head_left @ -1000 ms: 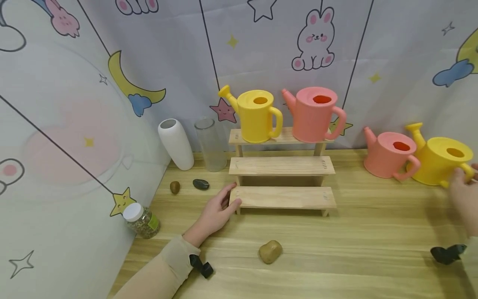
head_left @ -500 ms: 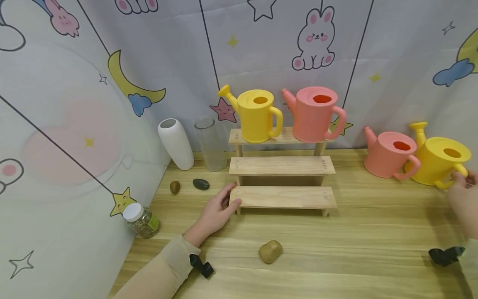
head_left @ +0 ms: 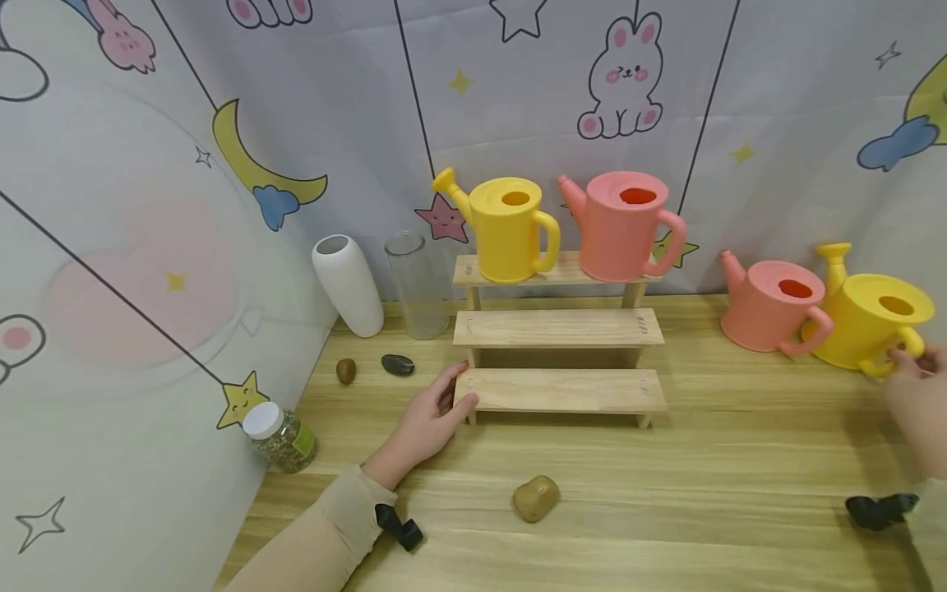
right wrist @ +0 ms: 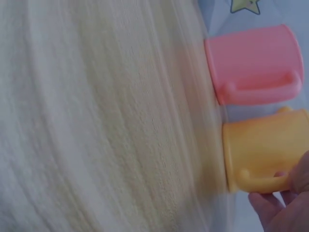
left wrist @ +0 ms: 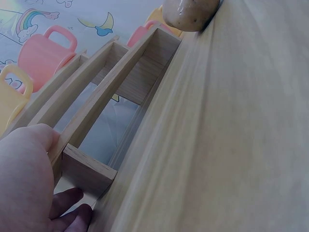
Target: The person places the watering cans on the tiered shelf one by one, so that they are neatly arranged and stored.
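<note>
On the right, my right hand (head_left: 917, 403) pinches the handle of a yellow watering can (head_left: 851, 337), which stands on the table beside a pink watering can (head_left: 762, 321). The right wrist view has the fingertips (right wrist: 265, 205) at that handle. My left hand (head_left: 422, 423) grips the left end of a three-step wooden stand (head_left: 558, 390); in the left wrist view the thumb lies on the lowest step and the fingers curl by its leg. A second yellow watering can (head_left: 506, 238) and a second pink one (head_left: 617, 238) sit on the top step.
A white vase (head_left: 351, 292) and a clear glass vase (head_left: 420, 296) stand at the back left. Before them lie a brown stone (head_left: 346, 371) and a black stone (head_left: 398, 364). A white-lidded jar (head_left: 284, 440) is at the left wall. A larger tan stone (head_left: 536, 498) lies in front.
The held yellow watering can has turned a little, its spout swinging right and its handle coming towards the front. My right hand has shifted slightly left with it. The left hand stays put.
</note>
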Available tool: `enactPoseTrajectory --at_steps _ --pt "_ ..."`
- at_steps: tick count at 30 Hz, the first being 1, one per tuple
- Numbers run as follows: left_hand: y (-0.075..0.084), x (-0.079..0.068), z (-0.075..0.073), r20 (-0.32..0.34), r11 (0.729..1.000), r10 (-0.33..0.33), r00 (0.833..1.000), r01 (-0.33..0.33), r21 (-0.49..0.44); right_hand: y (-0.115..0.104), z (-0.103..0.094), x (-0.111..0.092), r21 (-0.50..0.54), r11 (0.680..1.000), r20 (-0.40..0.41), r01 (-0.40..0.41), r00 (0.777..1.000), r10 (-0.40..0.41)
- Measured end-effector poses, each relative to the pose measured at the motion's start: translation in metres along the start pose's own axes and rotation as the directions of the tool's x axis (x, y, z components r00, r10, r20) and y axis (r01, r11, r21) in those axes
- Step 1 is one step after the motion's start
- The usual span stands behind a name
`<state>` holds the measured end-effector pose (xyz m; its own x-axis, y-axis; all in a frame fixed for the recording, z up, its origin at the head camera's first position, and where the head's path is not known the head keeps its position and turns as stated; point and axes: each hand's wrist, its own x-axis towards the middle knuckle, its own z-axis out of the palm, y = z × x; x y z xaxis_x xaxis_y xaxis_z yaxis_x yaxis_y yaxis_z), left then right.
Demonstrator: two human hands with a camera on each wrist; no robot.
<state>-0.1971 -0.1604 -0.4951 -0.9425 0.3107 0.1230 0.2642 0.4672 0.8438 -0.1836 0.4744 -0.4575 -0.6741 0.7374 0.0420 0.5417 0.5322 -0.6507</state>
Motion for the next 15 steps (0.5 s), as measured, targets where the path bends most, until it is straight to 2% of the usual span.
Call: enactPoseTrajectory --at_steps 5,7,9,10,11,13,14,15 --pt "0.000 0.000 0.001 -0.001 1.000 0.003 1.000 -0.003 -0.002 -0.003 0.001 -0.007 0.035 0.997 -0.062 -0.069 0.996 0.071" --pt "0.000 0.000 0.001 -0.002 1.000 0.007 1.000 -0.007 -0.005 0.001 0.004 -0.003 0.065 0.994 -0.086 -0.087 0.992 0.093" --pt "0.001 0.000 0.001 -0.005 1.000 0.010 1.000 -0.010 -0.006 0.011 0.010 0.007 0.129 0.990 -0.105 -0.055 0.992 0.068" --pt "0.001 0.000 0.001 -0.006 1.000 0.011 1.000 -0.011 -0.005 0.018 0.013 0.013 0.146 0.989 -0.102 -0.008 0.995 0.023" --pt "0.001 0.000 0.001 -0.007 1.000 0.017 1.000 -0.017 -0.004 0.031 0.016 0.022 0.215 0.972 -0.112 0.095 0.991 -0.072" --pt "0.001 0.000 0.001 -0.005 1.000 0.011 1.000 -0.011 -0.001 0.041 0.019 0.031 0.361 0.914 -0.107 0.184 0.982 -0.155" --pt "0.001 0.000 0.001 -0.003 1.000 0.010 1.000 -0.010 0.000 0.042 0.019 0.031 0.431 0.870 -0.121 0.238 0.971 -0.205" --pt "0.001 0.000 0.001 -0.001 1.000 0.007 1.000 -0.007 0.000 0.042 0.018 0.031 0.465 0.840 -0.137 0.280 0.960 -0.244"
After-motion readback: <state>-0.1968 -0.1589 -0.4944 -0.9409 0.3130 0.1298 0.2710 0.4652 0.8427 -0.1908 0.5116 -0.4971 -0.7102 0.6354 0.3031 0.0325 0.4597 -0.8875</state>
